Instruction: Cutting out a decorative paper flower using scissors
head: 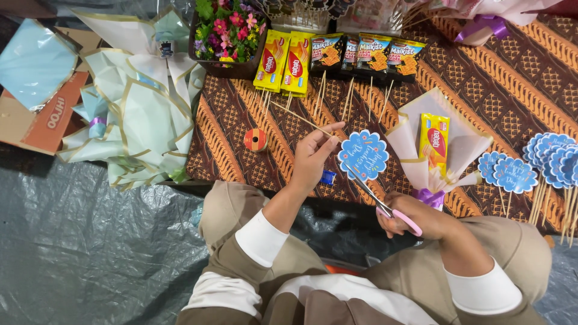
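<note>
L hand [313,153] is pinching a thin wooden skewer [301,119] over the batik cloth [512,78]; R hand [415,218] is gripping pink-handled scissors [379,201], blades reaching toward the blue tag [363,154]. Risk: blades nicking L fingers or the tag, skewer splintering.

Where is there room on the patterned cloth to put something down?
Bare patterned cloth lies right of the snack packets, above the blue tags. Another patch sits left of the tape roll. The middle is crowded around both hands.
</note>
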